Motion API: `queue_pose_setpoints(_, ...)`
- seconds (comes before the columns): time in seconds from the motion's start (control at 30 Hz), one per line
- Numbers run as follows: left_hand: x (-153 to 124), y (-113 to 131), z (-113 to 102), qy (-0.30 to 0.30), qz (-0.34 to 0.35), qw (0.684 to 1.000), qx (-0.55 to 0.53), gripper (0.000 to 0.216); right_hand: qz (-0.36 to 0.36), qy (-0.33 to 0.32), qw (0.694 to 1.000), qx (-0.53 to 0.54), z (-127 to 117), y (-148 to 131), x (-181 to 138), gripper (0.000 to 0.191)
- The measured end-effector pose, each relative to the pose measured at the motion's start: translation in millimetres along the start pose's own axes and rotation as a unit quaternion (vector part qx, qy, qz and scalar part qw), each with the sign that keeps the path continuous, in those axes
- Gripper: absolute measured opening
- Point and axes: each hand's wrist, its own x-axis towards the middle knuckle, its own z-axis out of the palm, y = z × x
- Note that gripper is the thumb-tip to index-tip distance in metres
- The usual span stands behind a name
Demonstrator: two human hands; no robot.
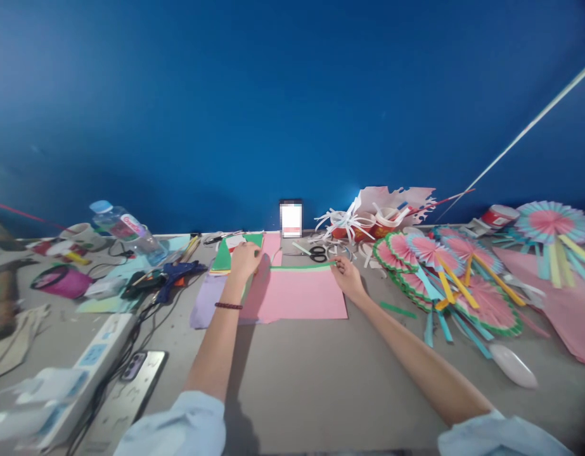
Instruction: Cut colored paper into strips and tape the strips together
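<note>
A pink paper sheet [296, 294] lies flat on the grey table [321, 373] with a thin green strip [299, 267] along its far edge. My left hand [245, 259] rests closed at the sheet's far left corner, pressing on the paper beside a stack of green and coloured sheets [224, 254]. At the far right corner my right hand [347, 277] pinches the end of the green strip. Black scissors [317, 253] lie just beyond the strip. A lilac sheet [206, 303] sticks out from under the pink one on the left.
Several pink paper fans [444, 278] with green rims cover the right side, one more fan [551, 223] further back. Paper scraps and red cups [368, 223] sit behind. A blue glue gun [175, 273], water bottle [125, 231], power strip [99, 351] and phone [137, 366] fill the left.
</note>
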Motion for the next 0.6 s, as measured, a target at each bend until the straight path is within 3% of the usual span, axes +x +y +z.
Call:
queue_pose_setpoints(0.17, -6, -21, -34, -0.031, -0.010, 0.999, -0.041, 0.021, -0.064, 0.017, 0.991, -0.113, -2, -6, -3, 0.026)
queue_pose_setpoints(0.33, -26, -40, -41, -0.050, -0.084, 0.995, -0.005, 0.019, -0.168, 0.012, 0.939, -0.300, 0, -34, -18, 0.029)
queue_pose_setpoints(0.47, -45, -56, -24, -0.039, -0.063, 0.996, 0.042, 0.018, -0.222, -0.107, 0.924, -0.292, 10, -62, -31, 0.029)
queue_pose_setpoints(0.6, -65, -68, -6, 0.055, 0.020, 0.996, 0.062, 0.020, -0.271, -0.269, 0.895, -0.233, 31, -89, -41, 0.033)
